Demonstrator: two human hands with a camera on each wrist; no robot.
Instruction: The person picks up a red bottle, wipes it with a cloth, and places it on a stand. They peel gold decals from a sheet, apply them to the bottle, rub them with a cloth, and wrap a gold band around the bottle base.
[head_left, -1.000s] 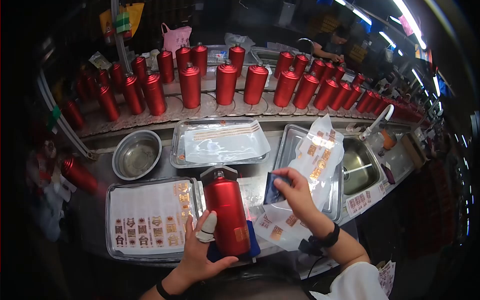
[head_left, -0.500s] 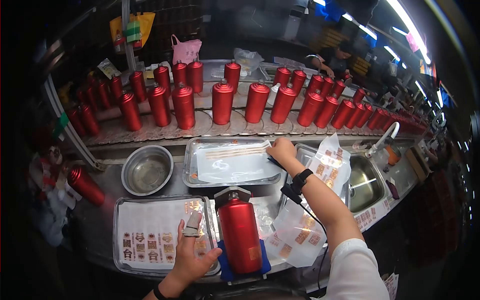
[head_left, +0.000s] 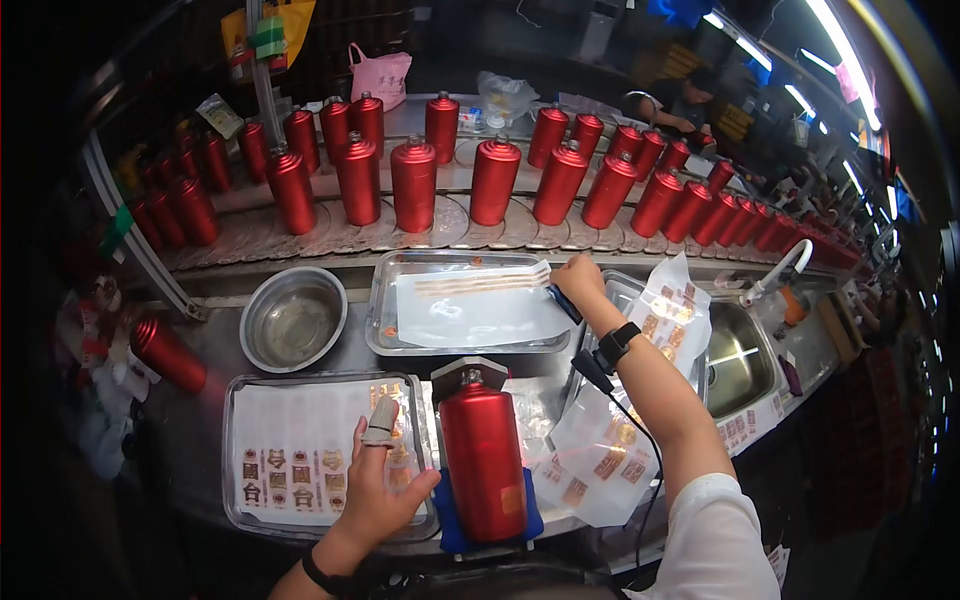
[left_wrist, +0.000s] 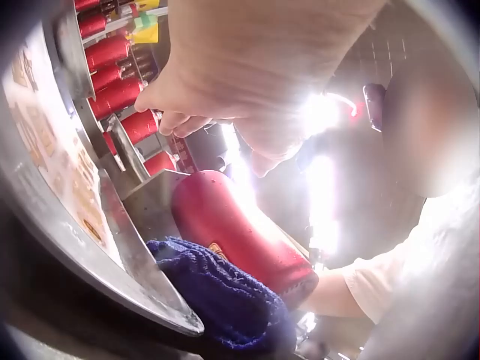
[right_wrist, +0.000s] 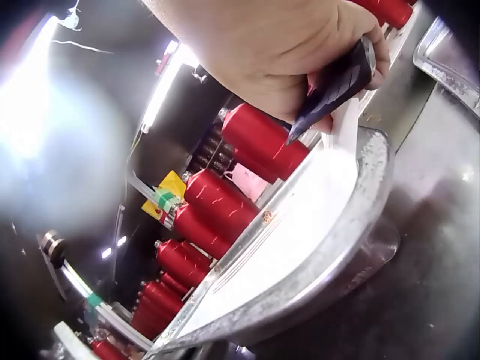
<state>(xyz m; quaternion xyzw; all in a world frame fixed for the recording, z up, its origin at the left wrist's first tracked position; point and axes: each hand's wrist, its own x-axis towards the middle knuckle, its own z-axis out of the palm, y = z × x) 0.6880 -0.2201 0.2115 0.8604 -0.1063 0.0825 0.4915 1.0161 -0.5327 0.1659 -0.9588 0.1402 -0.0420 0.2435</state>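
A red bottle point(head_left: 483, 455) with a gold square mark lies tilted on a blue cloth point(head_left: 452, 520), its neck against a metal rest. My left hand point(head_left: 375, 500), with a pale cover on one finger, is just left of the bottle, fingers spread and holding nothing. At the right end of the back tray point(head_left: 375, 345), my right hand point(head_left: 585, 283) grips a dark flat piece point(right_wrist: 337, 88), its fingers at the corner of a white sheet point(head_left: 480, 325) bearing thin strips. In the right wrist view that corner is lifted by the fingers.
A tray point(head_left: 232, 480) of gold decals is at left, with a metal bowl point(head_left: 293, 320) behind it. Decal sheets point(head_left: 600, 455) lie at right near a sink point(head_left: 740, 365). Red bottles line the conveyor point(head_left: 450, 237) at the back. A person point(head_left: 685, 105) sits beyond.
My left hand has come off the bottle and moved left. My right hand has gone from beside the bottle to the back tray with the dark piece. The conveyor bottles have shifted.
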